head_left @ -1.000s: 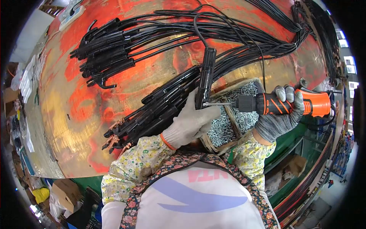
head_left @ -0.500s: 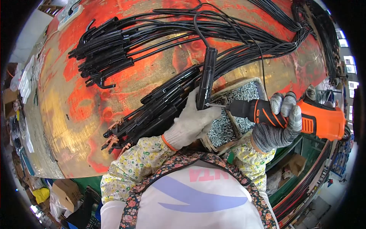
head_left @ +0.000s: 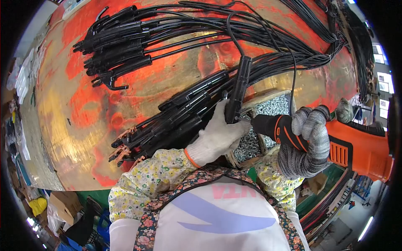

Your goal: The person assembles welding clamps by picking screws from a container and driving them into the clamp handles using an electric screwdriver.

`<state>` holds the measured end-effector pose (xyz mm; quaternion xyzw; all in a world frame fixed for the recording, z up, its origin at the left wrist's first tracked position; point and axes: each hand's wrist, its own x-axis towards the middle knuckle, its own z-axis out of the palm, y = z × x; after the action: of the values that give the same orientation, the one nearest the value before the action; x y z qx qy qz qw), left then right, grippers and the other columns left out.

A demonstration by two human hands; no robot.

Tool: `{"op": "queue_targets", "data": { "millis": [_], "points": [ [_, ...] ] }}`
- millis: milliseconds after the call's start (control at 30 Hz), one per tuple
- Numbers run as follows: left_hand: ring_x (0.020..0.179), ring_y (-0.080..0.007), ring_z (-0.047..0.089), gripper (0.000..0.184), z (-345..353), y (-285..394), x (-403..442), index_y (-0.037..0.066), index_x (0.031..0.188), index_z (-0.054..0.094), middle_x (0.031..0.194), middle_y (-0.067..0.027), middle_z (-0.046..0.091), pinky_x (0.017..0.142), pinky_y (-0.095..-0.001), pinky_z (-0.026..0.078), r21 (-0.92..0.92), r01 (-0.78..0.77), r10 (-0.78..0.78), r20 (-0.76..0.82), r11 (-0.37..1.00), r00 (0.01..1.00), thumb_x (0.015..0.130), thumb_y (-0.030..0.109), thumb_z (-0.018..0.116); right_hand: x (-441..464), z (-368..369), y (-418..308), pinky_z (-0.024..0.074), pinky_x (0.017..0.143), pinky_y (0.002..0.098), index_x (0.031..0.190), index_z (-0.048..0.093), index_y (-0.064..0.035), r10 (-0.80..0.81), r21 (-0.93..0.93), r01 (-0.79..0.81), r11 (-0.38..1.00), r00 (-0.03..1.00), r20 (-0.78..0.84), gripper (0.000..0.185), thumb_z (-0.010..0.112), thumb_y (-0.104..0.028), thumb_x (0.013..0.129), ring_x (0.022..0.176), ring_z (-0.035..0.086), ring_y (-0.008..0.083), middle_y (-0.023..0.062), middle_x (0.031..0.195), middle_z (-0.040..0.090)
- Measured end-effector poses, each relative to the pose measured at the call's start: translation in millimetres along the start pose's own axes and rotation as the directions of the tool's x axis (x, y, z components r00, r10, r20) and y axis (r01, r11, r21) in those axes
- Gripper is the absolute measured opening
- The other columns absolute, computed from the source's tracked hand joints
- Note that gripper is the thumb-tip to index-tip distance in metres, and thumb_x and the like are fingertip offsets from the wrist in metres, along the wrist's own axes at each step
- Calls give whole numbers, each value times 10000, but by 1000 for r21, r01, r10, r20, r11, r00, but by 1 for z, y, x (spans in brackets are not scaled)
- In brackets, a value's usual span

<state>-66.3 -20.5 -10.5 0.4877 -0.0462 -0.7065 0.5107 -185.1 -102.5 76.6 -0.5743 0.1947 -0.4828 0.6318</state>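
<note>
My left hand, in a white glove, grips the lower end of a black handle with a cable running from its top. Gray-gloved, my right hand is wrapped round an orange and black power screwdriver. The driver's bit meets the handle's lower end beside my left fingers; the exact contact is too small to tell. Behind my hands, a wooden tray holds many small silver screws. Left of my left hand lie several black handles with copper-coloured ends.
Another group of black handles lies at the upper left of the red-stained table. Long black cables stretch from both groups to the upper right. Beyond the table's near left edge is a cardboard box.
The driver's orange rear end has swung down and right, its bit staying by the handle. The view has shifted a little, so the handle and my left hand appear farther right.
</note>
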Motion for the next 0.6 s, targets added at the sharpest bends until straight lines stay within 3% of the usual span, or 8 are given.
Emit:
{"op": "queue_targets", "data": {
  "millis": [167,233,267,367,433,467,533,600],
  "points": [
    [465,-81,453,724,-2,-1,0,-1,1349,236,718,-29,527,380,-248,356,-7,6,-5,16,1000,1000,791,110,683,5,-3,1,432,631,265,990,451,-105,0,-34,-1,999,1000,-23,290,675,-69,810,697,486,101,1,775,535],
    [472,-80,455,722,-2,-1,-1,1,1347,241,729,-29,527,383,-247,354,-14,22,-22,12,1000,1000,788,111,686,7,5,0,440,619,263,1001,457,-85,15,55,-11,998,997,-73,295,674,-53,803,683,493,98,14,775,550],
    [472,-83,453,713,-1,1,-1,4,1342,248,727,-28,519,384,-247,351,-6,14,-14,8,1000,1000,787,108,683,0,-15,4,441,613,264,1005,460,-77,49,-8,-51,999,991,-128,281,664,-52,813,668,491,102,20,769,552],
    [472,-90,446,686,2,3,-3,8,1323,267,721,-26,496,387,-251,343,-5,-10,10,9,1000,1000,782,108,677,5,1,0,395,575,278,1195,451,-18,4,30,0,1000,993,-116,401,628,-61,838,603,414,107,4,692,462],
    [472,-97,440,669,1,0,1,8,1307,278,717,-23,480,390,-256,339,-32,-41,42,31,999,999,780,117,674,9,13,0,400,573,289,1224,487,32,28,41,-20,999,978,-204,419,621,-79,843,590,418,128,12,684,452],
    [477,-84,417,699,3,4,-3,66,1339,268,716,-8,477,385,-255,316,-34,-15,15,7,999,1000,778,93,684,6,7,1,429,587,294,1161,529,58,95,10,-97,995,943,-318,368,627,-92,840,602,460,147,30,712,487],
    [477,-80,426,752,5,4,-11,72,1361,257,674,-3,474,388,-250,320,9,-36,36,-18,999,999,760,133,705,-1,-4,3,439,630,291,984,554,23,48,-40,-84,996,832,-553,221,622,-137,848,658,489,161,58,765,510],
    [488,-73,450,787,0,36,-42,89,1394,260,686,-8,510,395,-248,336,103,8,-9,18,995,1000,761,177,720,-13,-41,-9,400,657,267,858,519,-37,-89,13,115,993,829,-551,175,625,-176,854,700,464,151,60,786,482]
  ]
}}
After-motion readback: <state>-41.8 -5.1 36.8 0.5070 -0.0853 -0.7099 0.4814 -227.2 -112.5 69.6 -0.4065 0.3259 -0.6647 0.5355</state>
